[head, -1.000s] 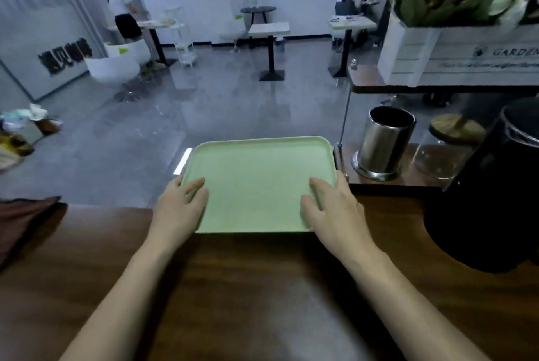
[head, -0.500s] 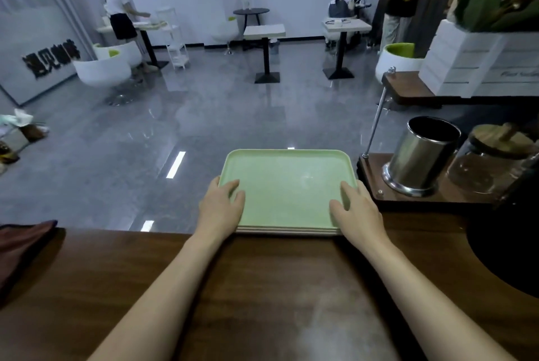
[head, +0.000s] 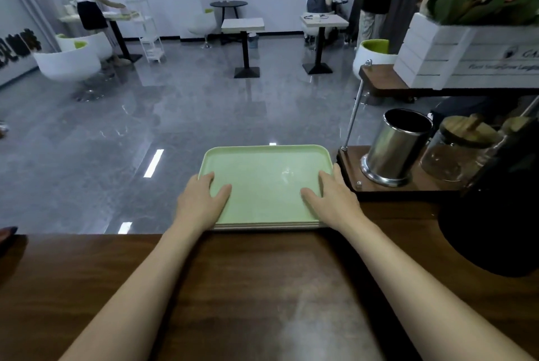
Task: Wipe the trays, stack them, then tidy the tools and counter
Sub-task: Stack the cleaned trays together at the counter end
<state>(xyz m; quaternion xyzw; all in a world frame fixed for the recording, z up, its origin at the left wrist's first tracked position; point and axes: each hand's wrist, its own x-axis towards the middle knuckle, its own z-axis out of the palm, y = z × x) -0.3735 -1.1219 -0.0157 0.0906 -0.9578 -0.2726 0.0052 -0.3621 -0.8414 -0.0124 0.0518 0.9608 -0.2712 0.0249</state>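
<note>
Moved: since a second ago the green tray (head: pixel 267 182) has gone from nearer me out onto the stack of trays (head: pixel 268 226); both hands have stayed at its sides; over the last half second hardly anything has shifted
Tray: centre of the frame, flat and square on the stack; it sits just past the far edge of the wooden counter (head: pixel 262 287); what bears the stack I cannot tell
Left hand (head: pixel 201 203): on the tray's left rim; fingers nearly straight along the rim, thumb spread onto the tray's face; resting, not clenched round it
Right hand (head: pixel 335 200): the same on the right rim; thumb laid on the face, fingers nearly straight at the edge
Right of the tray: steel cup (head: pixel 393 147) upright on a wooden stand (head: pixel 379 190), just beside my right hand; glass jar (head: pixel 455 153) with a wooden lid further right
Upper right: white planter box (head: pixel 455 51) full of flowers, on the stand's upper shelf
Lower right: large dark vessel (head: pixel 495 214) on the counter; too dim to name
Left edge: corner of a dark red cloth (head: pixel 7 233)
Upper frame: grey floor, small tables, white chairs, people standing
</note>
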